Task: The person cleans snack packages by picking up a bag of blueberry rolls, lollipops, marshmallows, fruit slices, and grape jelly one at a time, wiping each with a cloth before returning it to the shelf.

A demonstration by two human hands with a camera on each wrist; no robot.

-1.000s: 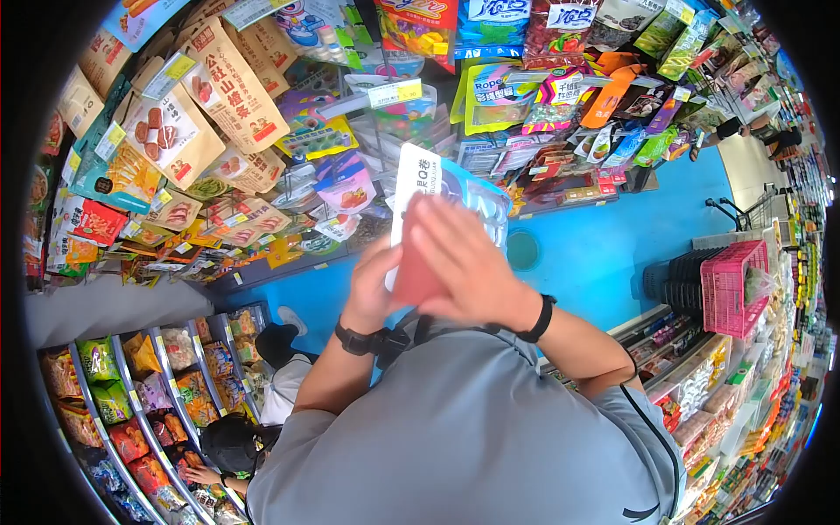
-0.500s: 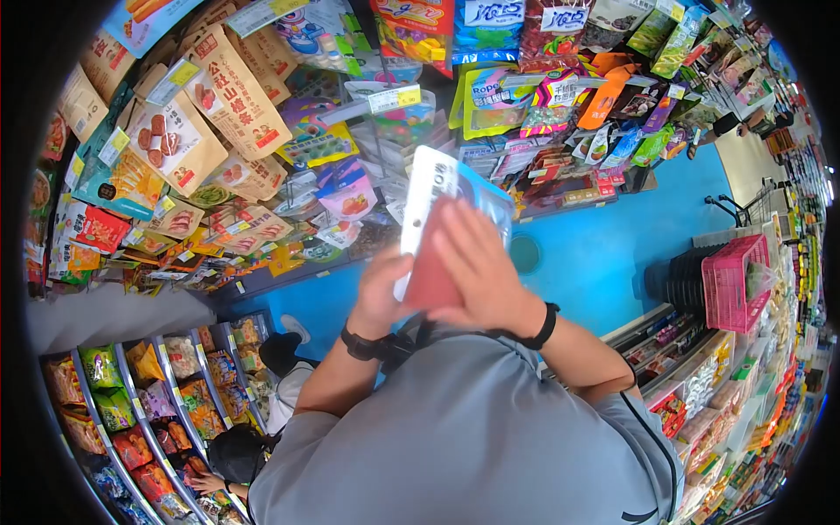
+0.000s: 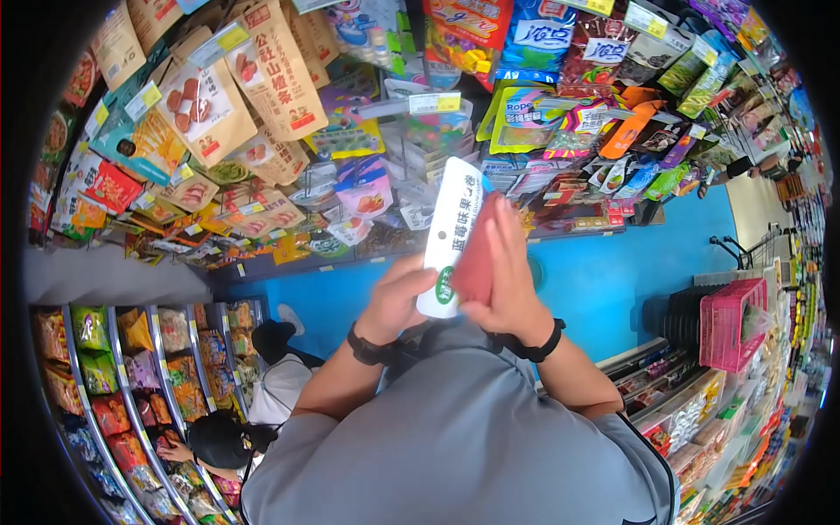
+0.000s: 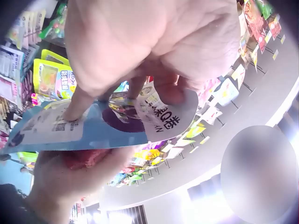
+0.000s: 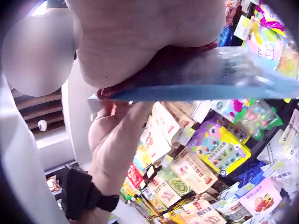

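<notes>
A snack bag (image 3: 451, 219) with a white top strip, dark print and a green oval logo is held upright before the chest. In the left wrist view the bag (image 4: 93, 133) shows its blue side. My left hand (image 3: 395, 302) grips the bag's white edge, thumb on the near side. Against its other face lies a dark red flat thing (image 3: 477, 267), whose kind I cannot tell. My right hand (image 3: 514, 284) presses on that thing with straight fingers. The red thing (image 5: 182, 60) sits between my palm and the bag in the right wrist view.
Hanging snack packs, such as a brown paper pouch (image 3: 276, 79), fill the rack ahead. A pink basket (image 3: 733, 324) stands at right. Sloped bins (image 3: 109, 376) of packets are at lower left, where another person (image 3: 223, 442) reaches in. The blue floor (image 3: 604, 271) runs below.
The bag and both hands have moved right and slightly down in view. More of the white strip and green logo shows. The right hand has turned more edge-on. The rack has shifted in view.
</notes>
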